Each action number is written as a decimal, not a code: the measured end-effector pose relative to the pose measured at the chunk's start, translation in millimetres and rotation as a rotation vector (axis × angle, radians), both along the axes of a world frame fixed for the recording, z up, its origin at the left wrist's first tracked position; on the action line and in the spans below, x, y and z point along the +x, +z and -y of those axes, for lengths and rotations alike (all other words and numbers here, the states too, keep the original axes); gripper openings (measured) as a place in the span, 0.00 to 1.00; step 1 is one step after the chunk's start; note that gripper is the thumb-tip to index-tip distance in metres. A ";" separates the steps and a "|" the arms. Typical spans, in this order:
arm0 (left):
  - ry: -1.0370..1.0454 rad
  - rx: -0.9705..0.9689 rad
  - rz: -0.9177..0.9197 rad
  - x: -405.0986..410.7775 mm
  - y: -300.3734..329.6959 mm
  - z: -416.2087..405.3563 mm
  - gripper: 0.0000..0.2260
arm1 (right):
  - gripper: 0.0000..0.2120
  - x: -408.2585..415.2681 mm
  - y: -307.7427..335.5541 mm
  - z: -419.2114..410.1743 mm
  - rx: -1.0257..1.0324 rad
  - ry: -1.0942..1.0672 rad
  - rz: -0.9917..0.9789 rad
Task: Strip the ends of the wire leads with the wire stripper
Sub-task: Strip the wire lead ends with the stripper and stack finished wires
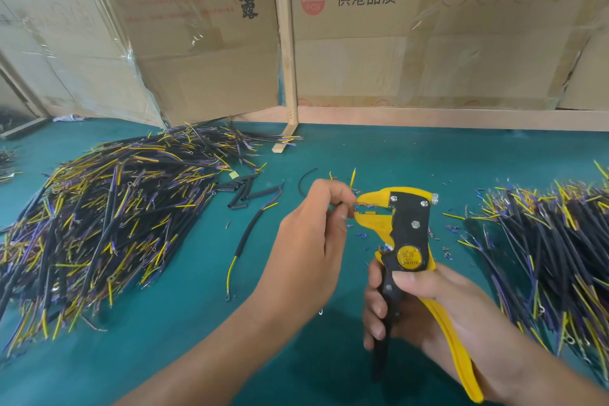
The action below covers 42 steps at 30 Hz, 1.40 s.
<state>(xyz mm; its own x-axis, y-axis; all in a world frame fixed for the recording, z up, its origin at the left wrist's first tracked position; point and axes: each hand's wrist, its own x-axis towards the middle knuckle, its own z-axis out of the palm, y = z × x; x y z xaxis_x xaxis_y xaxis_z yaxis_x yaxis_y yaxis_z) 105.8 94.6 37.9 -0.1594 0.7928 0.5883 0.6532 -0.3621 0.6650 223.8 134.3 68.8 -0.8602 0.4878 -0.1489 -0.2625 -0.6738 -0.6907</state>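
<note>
Wire stripper [408, 241] is held upright in the right hand [428, 306], fingers wrapped closed around the black and yellow handles, so that its yellow jaws face left toward the left hand [316, 231]. A wire lead [361, 205] is pinched between the left thumb and fingertips, its bared strands lying between the jaws; whether the jaws are fully clamped cannot be told. Leads are heaped in a large pile [108, 217] at left and a second pile [553, 241] at right, probably to keep unworked and finished stock separate. Insulation scraps [361, 236] are scattered on the green mat [197, 323] beneath the jaws. On the cardboard boxes [428, 43] behind, "360 PCS" and "供港品质" are legible.
</note>
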 end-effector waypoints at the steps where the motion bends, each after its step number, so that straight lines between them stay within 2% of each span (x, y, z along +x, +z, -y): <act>1: 0.007 0.000 -0.003 0.1 0.0 -0.1 0.09 | 0.23 29.0 -3.4 9.2 0.071 -0.064 0.136; 2: 0.011 -0.001 -0.006 0.3 -0.1 0.2 0.09 | 0.24 45.4 -32.8 20.4 0.205 -0.122 0.008; 3: 0.013 -0.001 -0.010 0.3 0.0 0.3 0.09 | 0.24 47.5 -42.9 15.1 0.254 -0.184 -0.001; 10: -0.001 -0.005 -0.003 1.7 -0.7 1.4 0.09 | 0.24 56.8 -50.2 13.9 0.229 -0.151 0.088; 15: -0.027 -0.013 0.040 3.2 -2.5 1.4 0.09 | 0.17 53.0 -47.2 18.9 0.201 -0.210 0.112; 21: -0.058 -0.060 0.053 3.0 -7.1 0.3 0.09 | 0.23 55.5 -41.3 18.2 0.225 -0.322 0.278; 27: -0.062 -0.057 0.025 -0.2 -4.3 -1.9 0.09 | 0.22 54.7 -41.9 17.0 0.222 -0.317 0.254; 30: -0.031 -0.047 0.015 -4.6 -1.7 -2.8 0.09 | 0.21 57.3 -43.1 11.1 0.201 -0.328 0.181; 33: 0.033 -0.045 0.100 -18.8 3.0 -6.9 0.11 | 0.17 63.0 -42.9 -4.9 0.188 -0.420 0.075; 37: -0.002 -0.038 0.230 -21.0 7.3 -6.1 0.04 | 0.11 63.3 -44.6 -16.5 0.181 -0.475 0.054; 42: -0.067 -0.019 0.324 -15.4 7.9 -5.3 0.06 | 0.23 62.8 -44.9 -3.0 0.201 -0.329 0.097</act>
<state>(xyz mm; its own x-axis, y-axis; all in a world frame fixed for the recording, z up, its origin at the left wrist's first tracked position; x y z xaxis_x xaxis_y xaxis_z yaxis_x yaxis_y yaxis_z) 90.4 99.9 45.8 -0.2828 0.8183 0.5005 0.3816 -0.3828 0.8414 286.5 137.3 23.8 -0.6393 0.7630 -0.0955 -0.3687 -0.4132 -0.8326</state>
